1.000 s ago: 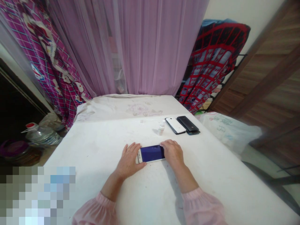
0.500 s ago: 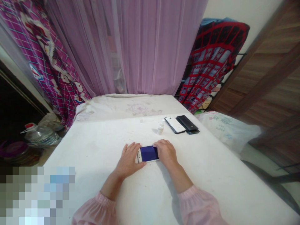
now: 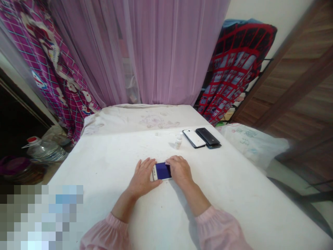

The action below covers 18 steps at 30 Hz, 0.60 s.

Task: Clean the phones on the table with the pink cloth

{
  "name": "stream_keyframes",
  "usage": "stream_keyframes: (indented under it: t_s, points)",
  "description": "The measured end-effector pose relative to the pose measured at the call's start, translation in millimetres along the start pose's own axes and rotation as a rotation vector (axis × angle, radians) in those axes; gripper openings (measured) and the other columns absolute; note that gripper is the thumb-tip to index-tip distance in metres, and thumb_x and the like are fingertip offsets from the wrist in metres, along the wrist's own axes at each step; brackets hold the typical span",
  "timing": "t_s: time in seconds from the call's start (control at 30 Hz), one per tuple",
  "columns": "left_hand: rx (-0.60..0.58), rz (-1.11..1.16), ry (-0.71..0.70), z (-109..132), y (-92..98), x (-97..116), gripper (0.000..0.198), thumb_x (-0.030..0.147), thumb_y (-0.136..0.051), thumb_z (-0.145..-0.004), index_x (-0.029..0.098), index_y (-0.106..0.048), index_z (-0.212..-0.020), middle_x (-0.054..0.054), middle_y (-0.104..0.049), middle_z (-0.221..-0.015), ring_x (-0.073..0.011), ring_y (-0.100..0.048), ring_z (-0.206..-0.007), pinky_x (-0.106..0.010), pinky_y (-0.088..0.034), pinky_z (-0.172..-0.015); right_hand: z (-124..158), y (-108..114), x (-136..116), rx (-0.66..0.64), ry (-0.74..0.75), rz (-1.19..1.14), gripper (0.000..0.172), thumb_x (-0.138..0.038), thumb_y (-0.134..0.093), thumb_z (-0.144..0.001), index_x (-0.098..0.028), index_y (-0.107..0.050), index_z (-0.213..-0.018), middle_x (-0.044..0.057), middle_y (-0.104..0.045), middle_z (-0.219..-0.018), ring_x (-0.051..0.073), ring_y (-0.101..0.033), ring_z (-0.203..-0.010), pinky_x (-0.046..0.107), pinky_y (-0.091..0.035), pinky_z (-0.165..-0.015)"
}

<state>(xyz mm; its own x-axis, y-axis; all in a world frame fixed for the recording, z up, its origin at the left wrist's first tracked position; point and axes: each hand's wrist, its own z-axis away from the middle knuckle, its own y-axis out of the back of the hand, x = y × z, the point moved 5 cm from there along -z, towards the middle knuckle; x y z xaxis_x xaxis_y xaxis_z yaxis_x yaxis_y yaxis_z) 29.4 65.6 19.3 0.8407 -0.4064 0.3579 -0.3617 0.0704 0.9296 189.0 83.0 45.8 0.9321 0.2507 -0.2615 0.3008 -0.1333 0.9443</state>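
Note:
A white smartphone [image 3: 162,171] with a dark blue screen lies flat and sideways on the white table. My left hand [image 3: 142,176] grips its left end, fingers at the far edge and thumb at the near edge. Over the right part of the screen, my right hand [image 3: 180,171] is closed, its bunched fingertips down on the glass and hiding that end of the phone. Something small and pale may be pinched in those fingertips, but I cannot make it out. Beyond the phone stands a small white spray bottle [image 3: 178,142].
At the back right of the table [image 3: 117,149], a white phone [image 3: 194,138] lies on a dark one, beside a stack of black phones [image 3: 208,137]. A plastic bag [image 3: 249,142] is off the right edge. A large water bottle [image 3: 47,150] stands on the left, below table height.
My right hand has slid a little to the left across the screen, covering more of it. My left hand and the phone have stayed in place.

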Motion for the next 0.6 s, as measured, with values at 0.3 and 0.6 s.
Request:
stream_keyframes:
  t_s: [0.3, 0.6]
  points:
    - [-0.023, 0.0, 0.015, 0.3, 2.4, 0.7, 0.07, 0.047, -0.064, -0.078, 0.018, -0.04, -0.137, -0.012, -0.044, -0.146, -0.0283, -0.03, -0.14, -0.054, -0.014, -0.116, 19.1, 16.7, 64.9, 0.178, -0.185, -0.042, 0.027, -0.011, -0.051, -0.086, -0.024, -0.073, -0.094, 0.003, -0.069, -0.097, 0.018, -0.059, -0.088, 0.027, -0.043, -0.079]
    - [-0.024, -0.006, 0.007, 0.4, -0.2, -0.7, 0.072, 0.049, -0.064, -0.079, 0.017, -0.04, -0.139, -0.013, -0.044, -0.146, -0.0293, -0.03, -0.139, -0.054, -0.014, -0.116, 30.9, 6.8, 17.0, 0.114, 0.037, -0.184, 0.031, -0.003, -0.05, -0.08, -0.024, -0.072, -0.082, 0.003, -0.068, -0.085, 0.018, -0.059, -0.084, 0.028, -0.045, -0.078]
